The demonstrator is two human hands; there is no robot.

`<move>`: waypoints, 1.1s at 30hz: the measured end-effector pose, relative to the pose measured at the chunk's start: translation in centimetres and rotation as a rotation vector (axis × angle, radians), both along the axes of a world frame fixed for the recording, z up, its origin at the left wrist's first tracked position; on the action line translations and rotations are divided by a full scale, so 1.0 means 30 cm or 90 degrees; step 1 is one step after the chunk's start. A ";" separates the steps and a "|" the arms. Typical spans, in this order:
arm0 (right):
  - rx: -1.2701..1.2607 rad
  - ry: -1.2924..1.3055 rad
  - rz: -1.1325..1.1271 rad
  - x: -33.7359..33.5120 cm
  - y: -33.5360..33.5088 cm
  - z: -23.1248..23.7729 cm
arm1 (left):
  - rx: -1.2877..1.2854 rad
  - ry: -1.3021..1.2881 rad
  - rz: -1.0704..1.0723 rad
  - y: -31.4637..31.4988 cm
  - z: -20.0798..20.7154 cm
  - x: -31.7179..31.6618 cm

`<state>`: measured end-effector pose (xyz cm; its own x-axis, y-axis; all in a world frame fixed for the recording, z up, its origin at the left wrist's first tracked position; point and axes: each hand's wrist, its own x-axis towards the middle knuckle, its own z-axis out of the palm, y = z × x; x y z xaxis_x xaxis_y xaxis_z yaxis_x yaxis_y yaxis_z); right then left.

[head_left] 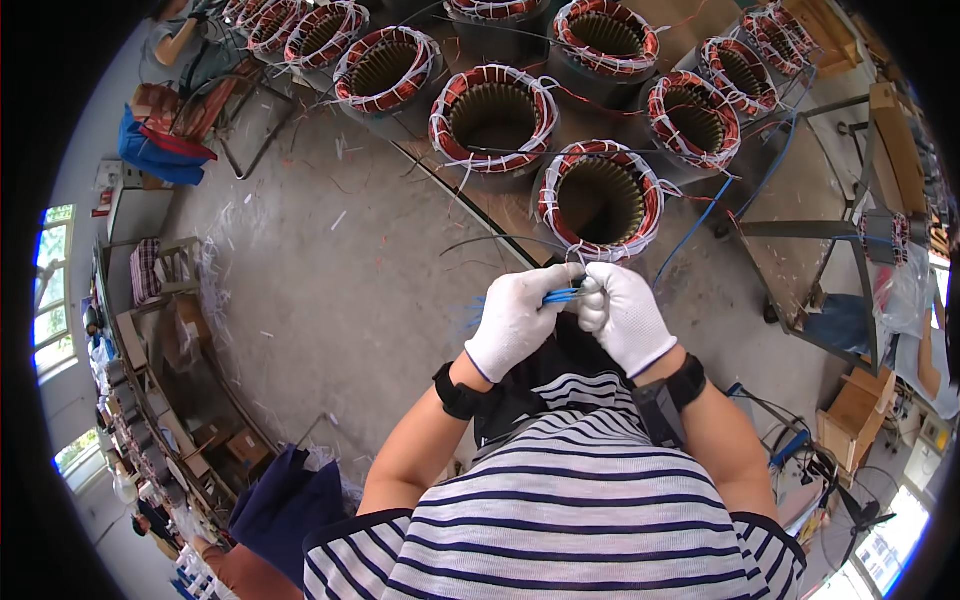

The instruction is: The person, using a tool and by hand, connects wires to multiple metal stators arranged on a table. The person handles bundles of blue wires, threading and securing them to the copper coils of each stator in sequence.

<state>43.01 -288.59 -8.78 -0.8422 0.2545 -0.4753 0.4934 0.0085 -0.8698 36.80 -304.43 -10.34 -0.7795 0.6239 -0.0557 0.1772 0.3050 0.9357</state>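
Blue strands vanish inside two gloved fists at frame centre.

The left hand (pixel 515 320) and right hand (pixel 622 315) hide the ends of the blue wires (pixel 562 295); stators (pixel 262 20) at the upper edge are cut off; shelf clutter (pixel 150 440) at lower left is too small to tell.

Bare floor (pixel 330 290) lies open at centre left, while wound stators (pixel 600 200) crowd the upper frame

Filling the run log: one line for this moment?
left hand: grips blue wires | right hand: pinches same wires | nearest: wound stator
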 end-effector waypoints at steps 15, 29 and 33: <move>-0.347 -0.070 -0.067 0.022 -0.009 0.057 | -0.005 -0.140 0.008 0.011 0.029 -0.032; -0.015 0.056 -0.091 0.019 -0.030 0.047 | -0.048 -0.138 0.013 0.031 0.049 -0.026; 0.402 0.352 0.078 0.041 -0.049 0.093 | -0.015 -0.133 0.031 0.026 0.040 -0.025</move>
<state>44.23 -290.07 -5.98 -0.9505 0.2255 0.2140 -0.0380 0.5990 -0.7998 36.07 -303.65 -9.13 -0.7786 0.5824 -0.2335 -0.0351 0.3312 0.9429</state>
